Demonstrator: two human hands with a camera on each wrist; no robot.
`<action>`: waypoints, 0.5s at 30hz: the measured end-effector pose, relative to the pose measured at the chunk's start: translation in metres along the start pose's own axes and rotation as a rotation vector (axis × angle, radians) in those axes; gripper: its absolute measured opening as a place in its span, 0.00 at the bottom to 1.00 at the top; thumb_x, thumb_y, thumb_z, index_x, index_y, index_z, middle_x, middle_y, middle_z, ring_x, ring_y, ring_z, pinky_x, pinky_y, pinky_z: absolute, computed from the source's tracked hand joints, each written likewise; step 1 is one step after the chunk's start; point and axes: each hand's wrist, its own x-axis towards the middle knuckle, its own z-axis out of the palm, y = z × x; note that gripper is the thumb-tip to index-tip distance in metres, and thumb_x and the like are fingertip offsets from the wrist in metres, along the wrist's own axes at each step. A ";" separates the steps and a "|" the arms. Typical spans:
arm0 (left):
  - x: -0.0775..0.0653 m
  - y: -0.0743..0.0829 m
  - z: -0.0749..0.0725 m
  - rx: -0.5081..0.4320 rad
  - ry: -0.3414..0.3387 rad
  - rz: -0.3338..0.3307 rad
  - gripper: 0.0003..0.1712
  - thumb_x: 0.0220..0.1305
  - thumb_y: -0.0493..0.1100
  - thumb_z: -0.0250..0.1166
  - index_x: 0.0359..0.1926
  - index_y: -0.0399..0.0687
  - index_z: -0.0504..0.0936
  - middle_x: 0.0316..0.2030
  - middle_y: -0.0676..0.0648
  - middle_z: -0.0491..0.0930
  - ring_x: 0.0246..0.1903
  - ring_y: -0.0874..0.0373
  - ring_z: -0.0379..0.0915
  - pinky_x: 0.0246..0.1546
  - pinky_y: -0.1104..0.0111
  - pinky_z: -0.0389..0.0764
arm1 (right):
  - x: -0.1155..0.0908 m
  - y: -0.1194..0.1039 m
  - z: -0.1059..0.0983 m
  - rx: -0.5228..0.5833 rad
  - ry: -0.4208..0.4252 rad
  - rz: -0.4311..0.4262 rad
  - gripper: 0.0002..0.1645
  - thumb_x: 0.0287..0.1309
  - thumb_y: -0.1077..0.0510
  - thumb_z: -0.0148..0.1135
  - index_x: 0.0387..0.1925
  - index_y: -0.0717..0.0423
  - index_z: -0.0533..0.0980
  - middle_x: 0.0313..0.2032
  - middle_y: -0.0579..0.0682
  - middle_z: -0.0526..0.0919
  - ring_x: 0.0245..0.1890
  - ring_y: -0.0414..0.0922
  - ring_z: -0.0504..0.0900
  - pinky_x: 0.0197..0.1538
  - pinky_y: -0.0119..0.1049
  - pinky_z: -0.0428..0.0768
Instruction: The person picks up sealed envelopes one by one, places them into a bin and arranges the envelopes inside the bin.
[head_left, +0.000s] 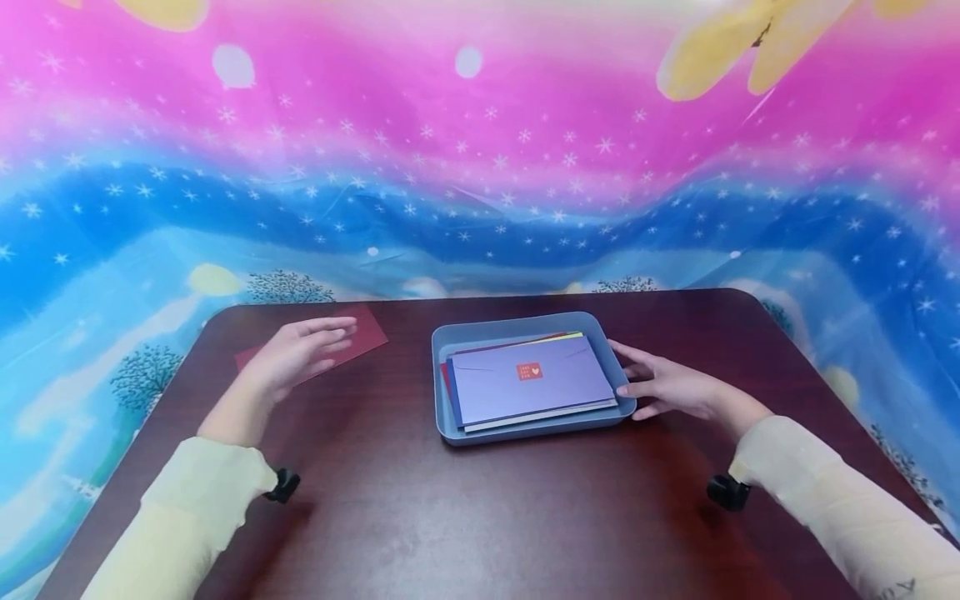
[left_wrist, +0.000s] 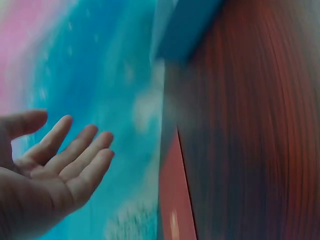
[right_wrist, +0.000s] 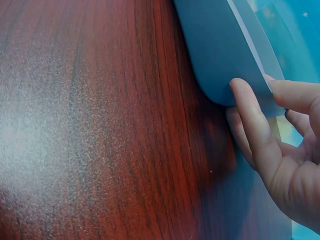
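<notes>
A grey-blue tray rests on the brown table, holding a stack of envelopes with a lilac one on top, sealed by an orange heart sticker. My right hand grips the tray's right near corner, some fingertips against the outer wall and one at the rim, as the right wrist view of the tray wall shows. Over at the left, my left hand hovers with fingers extended and spread, holding nothing. Behind and below it lies a flat dark red envelope.
The wood-grain table ends at a rounded far edge. A printed cloth in pink and blue hangs behind and beside it. Under the lilac envelope, edges of blue, red, yellow and white ones stick out.
</notes>
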 end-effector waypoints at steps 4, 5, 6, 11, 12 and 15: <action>0.000 -0.016 -0.028 0.370 0.083 0.000 0.32 0.79 0.47 0.54 0.75 0.33 0.63 0.71 0.27 0.63 0.71 0.31 0.57 0.68 0.38 0.61 | 0.000 -0.002 0.000 -0.004 0.003 0.000 0.56 0.71 0.60 0.63 0.83 0.42 0.37 0.70 0.74 0.57 0.53 0.55 0.80 0.50 0.49 0.85; 0.000 -0.020 -0.035 0.453 0.111 -0.003 0.32 0.79 0.47 0.55 0.74 0.32 0.64 0.70 0.26 0.65 0.70 0.30 0.59 0.66 0.36 0.62 | 0.000 -0.002 0.000 -0.003 0.003 0.001 0.56 0.71 0.60 0.63 0.83 0.42 0.36 0.70 0.73 0.57 0.53 0.55 0.80 0.50 0.49 0.86; 0.000 -0.023 -0.041 0.513 0.137 -0.010 0.33 0.78 0.48 0.55 0.74 0.32 0.65 0.68 0.25 0.66 0.68 0.29 0.60 0.64 0.34 0.63 | 0.000 -0.002 0.000 -0.001 0.006 0.007 0.56 0.71 0.60 0.63 0.83 0.42 0.37 0.70 0.73 0.57 0.52 0.55 0.80 0.50 0.49 0.86; -0.002 -0.042 -0.065 0.540 0.190 -0.062 0.34 0.76 0.46 0.55 0.72 0.26 0.63 0.61 0.22 0.71 0.58 0.32 0.68 0.57 0.38 0.72 | 0.001 0.000 0.001 -0.001 -0.002 0.014 0.55 0.72 0.61 0.62 0.83 0.41 0.36 0.70 0.73 0.57 0.53 0.55 0.80 0.49 0.48 0.86; -0.003 -0.045 -0.068 0.536 0.196 -0.072 0.34 0.76 0.46 0.56 0.72 0.25 0.63 0.61 0.22 0.72 0.57 0.31 0.68 0.56 0.38 0.73 | 0.001 0.000 0.001 0.000 -0.001 0.015 0.55 0.72 0.60 0.62 0.83 0.41 0.37 0.70 0.73 0.57 0.53 0.55 0.80 0.49 0.48 0.86; -0.004 -0.055 -0.079 0.561 0.224 -0.106 0.36 0.74 0.45 0.58 0.71 0.21 0.62 0.60 0.20 0.70 0.57 0.28 0.67 0.55 0.36 0.74 | 0.002 0.000 0.001 0.000 0.006 0.017 0.55 0.71 0.60 0.63 0.83 0.40 0.37 0.70 0.73 0.57 0.52 0.55 0.80 0.49 0.48 0.86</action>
